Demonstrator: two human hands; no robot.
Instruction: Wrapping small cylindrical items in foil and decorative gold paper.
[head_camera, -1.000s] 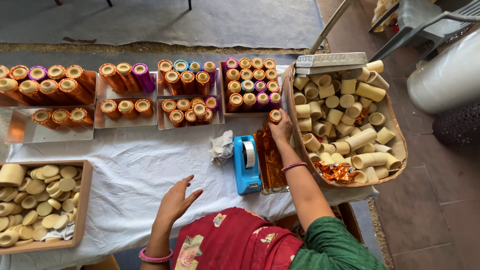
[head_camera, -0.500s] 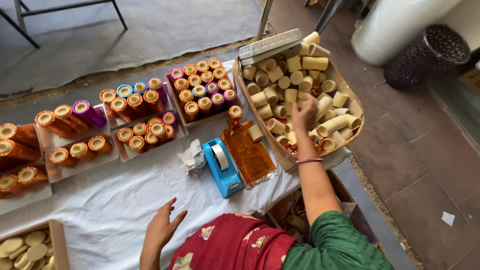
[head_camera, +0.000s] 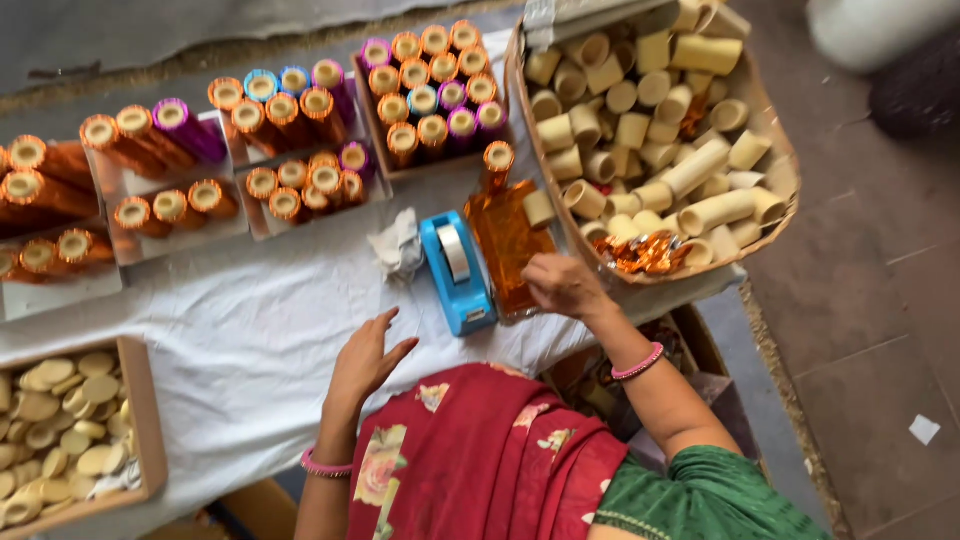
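On the white cloth (head_camera: 250, 330), just right of the blue tape dispenser (head_camera: 457, 272), the right hand (head_camera: 562, 285) rests curled over the near end of the stack of orange film sheets (head_camera: 505, 240); its fingertips are hidden, so I cannot tell their grip. The left hand (head_camera: 365, 358) hovers, fingers loosely spread, empty.

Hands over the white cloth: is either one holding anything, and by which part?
Left hand holds nothing, fingers spread. Right hand rests at the orange sheets; a grip cannot be told.
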